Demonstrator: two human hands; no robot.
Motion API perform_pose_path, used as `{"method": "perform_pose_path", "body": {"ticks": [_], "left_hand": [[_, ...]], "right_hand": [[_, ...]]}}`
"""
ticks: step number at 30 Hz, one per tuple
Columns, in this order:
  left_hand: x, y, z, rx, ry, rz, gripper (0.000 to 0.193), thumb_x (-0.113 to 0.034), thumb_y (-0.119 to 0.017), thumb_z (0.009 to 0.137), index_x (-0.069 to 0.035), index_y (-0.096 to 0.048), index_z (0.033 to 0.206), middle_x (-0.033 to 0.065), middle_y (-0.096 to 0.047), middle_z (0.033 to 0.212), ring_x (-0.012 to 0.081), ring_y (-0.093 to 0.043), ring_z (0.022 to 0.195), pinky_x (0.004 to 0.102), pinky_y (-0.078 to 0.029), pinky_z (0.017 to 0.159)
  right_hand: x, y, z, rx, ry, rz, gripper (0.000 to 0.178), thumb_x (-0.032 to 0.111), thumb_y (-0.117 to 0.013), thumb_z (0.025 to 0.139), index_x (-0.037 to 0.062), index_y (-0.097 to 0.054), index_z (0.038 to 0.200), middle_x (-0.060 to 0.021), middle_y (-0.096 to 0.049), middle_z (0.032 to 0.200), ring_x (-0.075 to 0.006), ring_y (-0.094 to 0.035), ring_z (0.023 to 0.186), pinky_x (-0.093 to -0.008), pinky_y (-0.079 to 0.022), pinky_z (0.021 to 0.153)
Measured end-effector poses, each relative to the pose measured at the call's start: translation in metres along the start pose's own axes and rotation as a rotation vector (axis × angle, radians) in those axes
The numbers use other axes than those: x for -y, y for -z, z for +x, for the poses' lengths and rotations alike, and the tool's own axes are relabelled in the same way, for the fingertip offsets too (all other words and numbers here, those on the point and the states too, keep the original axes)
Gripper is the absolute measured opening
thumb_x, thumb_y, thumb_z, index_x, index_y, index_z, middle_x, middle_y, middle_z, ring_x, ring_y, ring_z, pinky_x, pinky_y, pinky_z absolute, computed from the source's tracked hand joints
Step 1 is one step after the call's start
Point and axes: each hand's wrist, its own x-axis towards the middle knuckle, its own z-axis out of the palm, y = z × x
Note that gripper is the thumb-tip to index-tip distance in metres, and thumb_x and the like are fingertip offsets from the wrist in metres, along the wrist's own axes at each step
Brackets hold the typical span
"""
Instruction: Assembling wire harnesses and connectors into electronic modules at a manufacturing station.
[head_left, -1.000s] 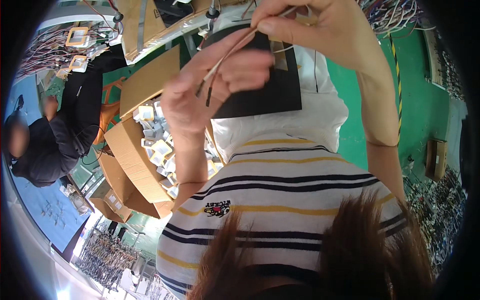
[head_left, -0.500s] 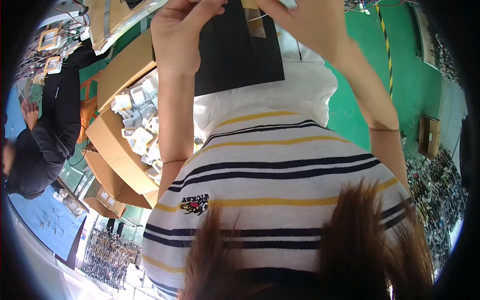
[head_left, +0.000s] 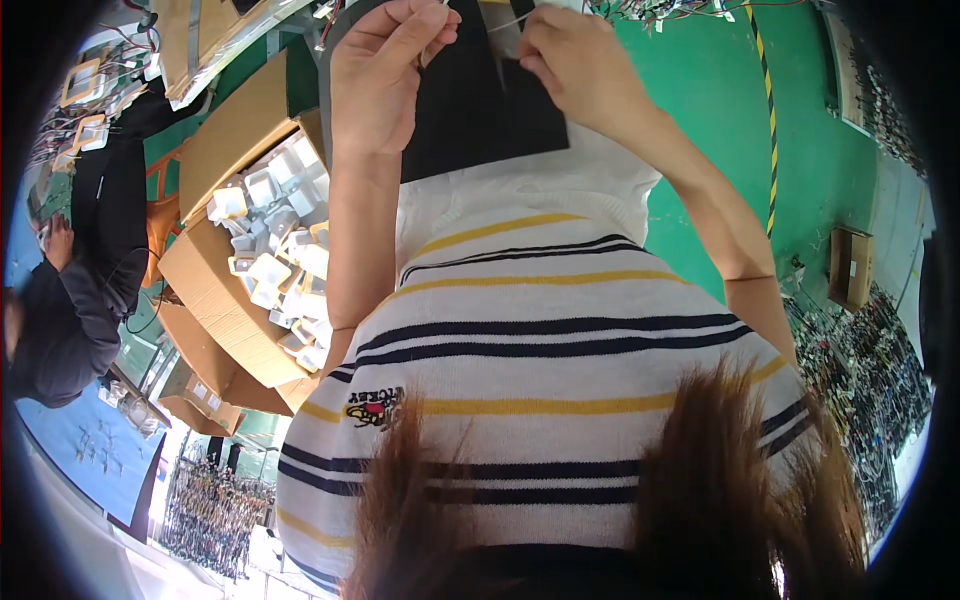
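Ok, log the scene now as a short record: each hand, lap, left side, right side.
Left hand: fingertips pinched; held item unclear
Right hand: fingers curled beside a pale wire; grip unclear
Lap: black sheet over white cloth
Left side: open cardboard box of pale plastic pieces; co-worker in dark clothes
Right side: green floor, striped tape

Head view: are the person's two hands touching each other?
No, the left hand and the right hand are apart, with the black sheet showing between them.
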Motion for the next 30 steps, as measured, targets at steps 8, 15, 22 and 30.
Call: {"method": "perform_pose_path", "body": {"ticks": [8,15,22,30], "left_hand": [[0.045,-0.028,0.024,0.179,0.108,-0.230,0.009,-0.012,-0.060,0.092,-0.004,-0.065,0.090,0.0042,-0.065,0.085,0.0112,-0.060,0.076,0.0255,-0.049,0.078],[0.060,-0.025,0.022,0.079,0.162,-0.215,0.009,-0.010,-0.060,0.092,-0.005,-0.064,0.085,0.0037,-0.063,0.084,0.0098,-0.057,0.072,0.0249,-0.049,0.080],[0.041,-0.026,0.007,0.017,0.099,-0.154,0.011,-0.004,-0.062,0.088,0.004,-0.064,0.095,0.0089,-0.066,0.090,0.0137,-0.062,0.082,0.0289,-0.051,0.083],[-0.047,-0.050,-0.035,-0.212,-0.144,0.438,0.012,-0.007,-0.065,0.086,0.002,-0.064,0.093,0.0058,-0.065,0.082,0.0099,-0.063,0.070,0.0204,-0.050,0.060]], "right_hand": [[-0.047,-0.042,-0.042,-0.215,0.184,-0.322,0.015,0.007,-0.065,0.075,0.0025,-0.058,0.087,-0.0065,-0.056,0.093,-0.0243,-0.059,0.081,-0.0339,-0.050,0.070],[-0.044,-0.049,-0.063,-0.336,0.190,-0.224,0.023,0.002,-0.067,0.072,0.0042,-0.055,0.091,-0.0077,-0.062,0.097,-0.0235,-0.062,0.084,-0.0320,-0.052,0.072],[-0.048,-0.023,-0.070,-0.162,0.118,0.140,0.024,-0.002,-0.065,0.076,0.0035,-0.050,0.093,-0.0094,-0.060,0.097,-0.0237,-0.063,0.084,-0.0334,-0.052,0.072],[0.004,0.061,-0.019,-0.482,0.003,1.203,0.030,-0.009,-0.053,0.084,0.0019,-0.039,0.108,-0.0124,-0.053,0.100,-0.0159,-0.060,0.081,-0.0275,-0.052,0.071]]}}
